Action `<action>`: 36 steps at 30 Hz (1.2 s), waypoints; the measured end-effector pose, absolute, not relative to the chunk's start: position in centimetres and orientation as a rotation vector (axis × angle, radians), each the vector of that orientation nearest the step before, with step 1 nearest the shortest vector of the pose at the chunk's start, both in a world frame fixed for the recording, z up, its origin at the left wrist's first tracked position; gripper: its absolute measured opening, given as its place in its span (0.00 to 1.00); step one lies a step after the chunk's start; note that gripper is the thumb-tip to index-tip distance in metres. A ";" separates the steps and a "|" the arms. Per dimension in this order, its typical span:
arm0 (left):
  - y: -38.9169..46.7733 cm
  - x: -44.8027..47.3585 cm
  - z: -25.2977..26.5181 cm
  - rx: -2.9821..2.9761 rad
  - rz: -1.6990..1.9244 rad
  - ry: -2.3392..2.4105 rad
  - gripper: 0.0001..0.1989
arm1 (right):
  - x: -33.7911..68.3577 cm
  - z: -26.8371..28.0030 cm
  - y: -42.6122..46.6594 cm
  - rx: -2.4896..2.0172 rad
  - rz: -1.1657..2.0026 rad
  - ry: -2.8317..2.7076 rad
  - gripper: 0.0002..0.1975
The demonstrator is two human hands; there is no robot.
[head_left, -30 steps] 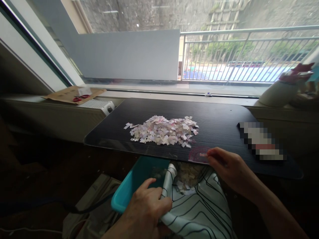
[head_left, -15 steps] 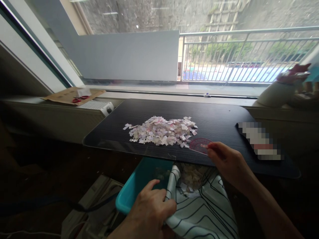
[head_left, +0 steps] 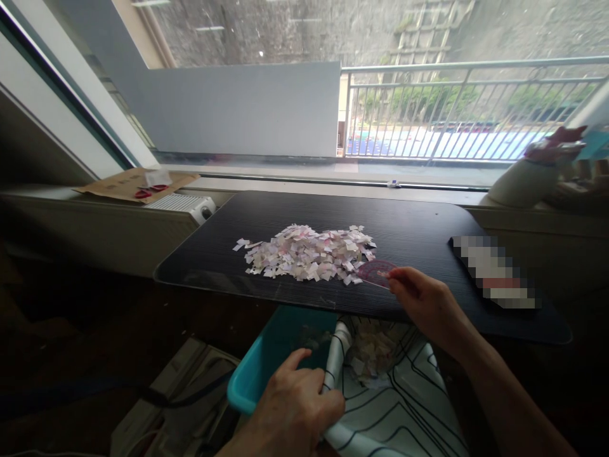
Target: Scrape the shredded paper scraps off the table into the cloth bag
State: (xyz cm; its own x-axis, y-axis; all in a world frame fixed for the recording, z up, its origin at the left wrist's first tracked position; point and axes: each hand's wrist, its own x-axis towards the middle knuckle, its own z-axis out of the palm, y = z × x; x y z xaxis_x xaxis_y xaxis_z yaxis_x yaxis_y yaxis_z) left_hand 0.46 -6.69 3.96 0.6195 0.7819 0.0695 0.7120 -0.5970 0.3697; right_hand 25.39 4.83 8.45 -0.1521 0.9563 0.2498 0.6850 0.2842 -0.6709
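A heap of small cut paper pieces (head_left: 309,251) lies on the dark tabletop (head_left: 404,222). My right hand (head_left: 423,295) pinches a thin, see-through pinkish protractor (head_left: 375,273) low over the table, its far end touching the right edge of the heap. Below the table edge, my left hand (head_left: 299,393) is closed on the rim of a white, black-lined fabric bag (head_left: 394,412), index finger stretched out. More paper scraps (head_left: 373,349) lie inside that bag. Left of it stands a turquoise bin (head_left: 257,362) with some scraps in its shadowed inside.
A blurred-out flat item (head_left: 495,273) lies on the table's right side. Red-handled scissors (head_left: 150,190) rest on a brown paper envelope (head_left: 114,184) on the sill at left. A white pot-like figure (head_left: 523,178) stands at right by the window. A pale box (head_left: 181,387) sits on the floor.
My right hand has shifted slightly left with the protractor, closer to the heap. My left hand and the bag's rim have moved a little to the right.
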 end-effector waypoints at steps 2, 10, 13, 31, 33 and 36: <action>-6.7 0.3 4.0 2.551 0.343 1.219 0.11 | 25.4 8.6 4.8 -1.487 0.549 -1.951 0.11; -6.5 0.8 4.4 2.548 0.287 1.244 0.11 | 26.0 7.8 4.9 -1.513 0.544 -1.866 0.13; -6.3 1.4 4.5 2.584 0.197 1.228 0.11 | 25.8 7.7 5.0 -1.494 0.578 -1.894 0.13; -5.9 2.9 5.7 2.661 0.172 1.129 0.15 | 25.6 8.4 4.1 -1.501 0.642 -1.940 0.13; -5.8 3.0 5.4 2.676 0.153 1.113 0.14 | 25.6 8.2 3.9 -1.507 0.657 -1.920 0.14; -5.7 3.2 5.0 2.685 0.120 1.114 0.14 | 25.5 8.1 3.8 -1.467 0.687 -1.947 0.14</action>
